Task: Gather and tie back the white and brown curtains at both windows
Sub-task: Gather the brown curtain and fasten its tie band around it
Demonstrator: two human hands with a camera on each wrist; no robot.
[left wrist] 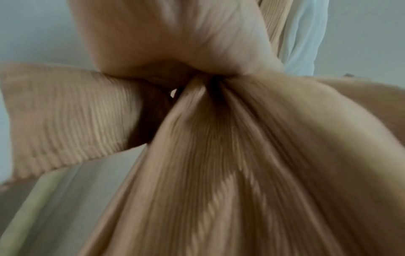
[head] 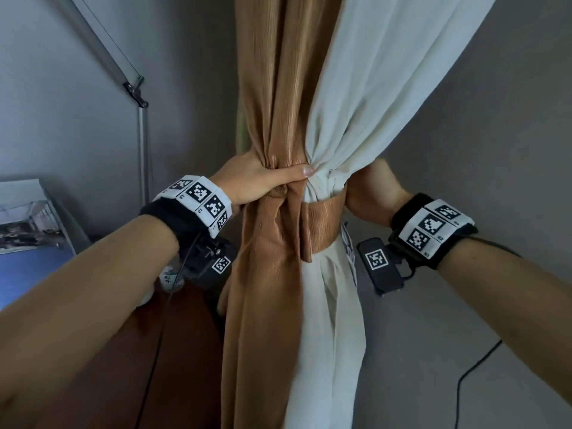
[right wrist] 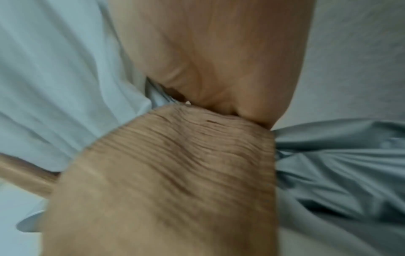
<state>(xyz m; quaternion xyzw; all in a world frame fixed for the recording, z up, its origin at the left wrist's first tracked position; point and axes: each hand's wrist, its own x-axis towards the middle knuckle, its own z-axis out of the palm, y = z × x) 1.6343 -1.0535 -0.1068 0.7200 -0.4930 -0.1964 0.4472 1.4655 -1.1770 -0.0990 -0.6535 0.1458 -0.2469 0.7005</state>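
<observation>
While my left hand (head: 247, 181) grips the gathered brown curtain (head: 272, 88) and white curtain (head: 371, 88), thumb pressed across the bunch, a brown tie-back band (head: 322, 221) wraps them just below. My right hand (head: 374, 193) reaches behind the bundle; I cannot tell how its fingers lie.

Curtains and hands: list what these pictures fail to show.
- Right hand fingers: head view, hidden behind the white curtain and the brown tie-back band.
- Left hand fingers: head view, wrapped behind the brown curtain; only the thumb shows.
- How the band fastens: both wrist views too blurred and close.
- The window itself: outside every view.
</observation>
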